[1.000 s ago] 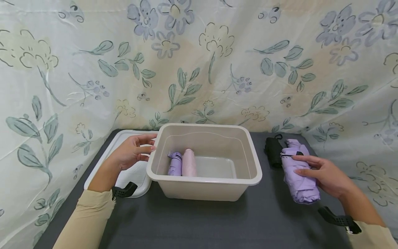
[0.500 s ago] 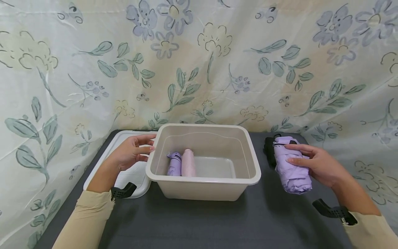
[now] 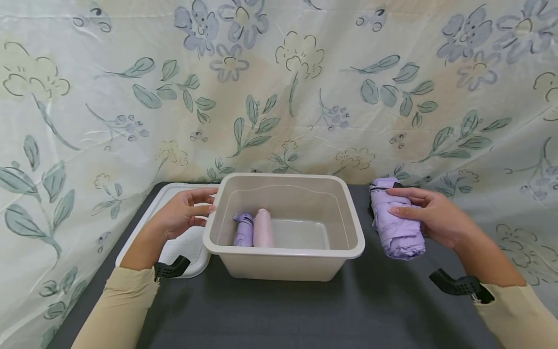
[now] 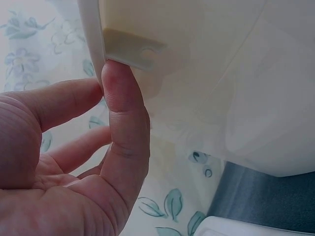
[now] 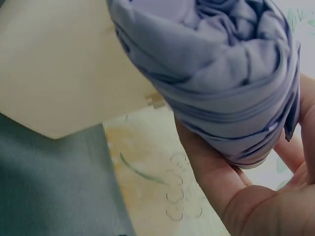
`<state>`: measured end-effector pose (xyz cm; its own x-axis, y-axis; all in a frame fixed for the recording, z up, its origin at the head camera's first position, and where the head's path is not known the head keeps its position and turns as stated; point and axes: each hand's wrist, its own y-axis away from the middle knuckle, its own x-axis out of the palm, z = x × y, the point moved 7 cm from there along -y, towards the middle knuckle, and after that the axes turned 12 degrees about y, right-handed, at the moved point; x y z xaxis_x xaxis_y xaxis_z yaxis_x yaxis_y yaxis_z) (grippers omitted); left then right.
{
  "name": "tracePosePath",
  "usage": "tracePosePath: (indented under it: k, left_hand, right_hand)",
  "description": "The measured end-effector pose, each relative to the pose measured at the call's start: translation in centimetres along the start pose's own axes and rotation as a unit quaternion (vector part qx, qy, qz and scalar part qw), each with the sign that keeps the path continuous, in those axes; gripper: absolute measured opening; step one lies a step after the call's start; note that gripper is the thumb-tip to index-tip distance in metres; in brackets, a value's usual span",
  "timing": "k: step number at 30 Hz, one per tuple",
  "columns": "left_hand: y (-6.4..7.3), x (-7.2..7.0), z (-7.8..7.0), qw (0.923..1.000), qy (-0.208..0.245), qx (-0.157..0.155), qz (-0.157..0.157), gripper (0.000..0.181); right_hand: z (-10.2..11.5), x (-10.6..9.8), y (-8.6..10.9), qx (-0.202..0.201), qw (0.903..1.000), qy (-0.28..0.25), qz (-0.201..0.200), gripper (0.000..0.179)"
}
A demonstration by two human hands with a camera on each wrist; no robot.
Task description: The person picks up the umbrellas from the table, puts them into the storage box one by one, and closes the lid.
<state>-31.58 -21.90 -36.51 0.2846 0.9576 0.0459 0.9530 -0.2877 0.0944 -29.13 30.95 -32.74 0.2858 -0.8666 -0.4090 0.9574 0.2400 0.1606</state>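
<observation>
My right hand [image 3: 438, 218] holds a bulky, folded lilac umbrella [image 3: 397, 225] above the table, to the right of a beige plastic bin [image 3: 283, 266]. In the right wrist view the fingers curl around the rolled lilac fabric [image 5: 221, 83]. My left hand [image 3: 185, 215] pinches the bin's left rim between thumb and fingers, as the left wrist view shows at the rim [image 4: 93, 34]. Inside the bin, on its left side, a slim purple folded umbrella [image 3: 244, 231] and a pale pink one [image 3: 263, 229] lie side by side.
A white lid [image 3: 185, 254] lies on the dark grey table [image 3: 279, 310] to the left, partly behind my left hand. A black folded umbrella, seen earlier at the back right, is now almost wholly hidden behind the lilac one. A floral curtain [image 3: 261, 87] surrounds the table's back and sides.
My right hand has lifted the lilac umbrella and carried it left and slightly away from me, toward the bin. It now covers the black umbrella. My left hand stays on the rim.
</observation>
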Motion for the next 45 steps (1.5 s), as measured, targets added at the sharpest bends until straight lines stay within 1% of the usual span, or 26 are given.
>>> tracePosePath:
  k: [3, 5, 13, 20, 22, 28, 31, 38, 45]
  left_hand:
    - [0.1, 0.0, -0.1, 1.0, -0.003, 0.0, -0.001, 0.063]
    - [0.1, 0.0, -0.1, 1.0, -0.004, 0.0, -0.001, 0.063]
    - [0.1, 0.0, -0.2, 1.0, -0.002, 0.0, 0.001, 0.063]
    - [0.1, 0.0, -0.1, 1.0, -0.006, -0.002, -0.002, 0.063]
    - [0.1, 0.0, -0.1, 1.0, -0.006, -0.003, -0.002, 0.063]
    - [0.1, 0.1, 0.0, 1.0, -0.006, -0.003, -0.003, 0.063]
    - [0.1, 0.0, 0.0, 1.0, -0.007, -0.002, -0.003, 0.064]
    - [0.1, -0.1, -0.1, 1.0, -0.005, -0.006, -0.003, 0.064]
    - [0.0, 0.1, -0.4, 0.9998, 0.011, 0.001, 0.014, 0.063]
  right_hand:
    - [1.0, 0.5, -0.1, -0.005, 0.9996, -0.026, 0.001, 0.044]
    - [1.6, 1.0, -0.1, -0.01, 0.9994, -0.034, 0.001, 0.043]
    - [3.8, 2.8, -0.8, -0.023, 0.9997, -0.01, 0.003, 0.046]
    - [5.1, 4.2, -1.8, -0.016, 0.9999, 0.002, -0.001, 0.053]
    - [5.5, 4.7, -2.1, -0.018, 0.9998, 0.005, 0.004, 0.055]
    - [6.8, 6.4, -3.0, -0.024, 0.9993, -0.013, 0.026, 0.057]
    - [7.4, 7.2, -3.7, -0.018, 0.9991, -0.019, 0.035, 0.059]
    - [8.5, 9.1, -5.5, 0.011, 0.9979, -0.035, 0.053, 0.063]
    - [9.3, 10.7, -7.1, 0.039, 0.9958, -0.041, 0.072, 0.061]
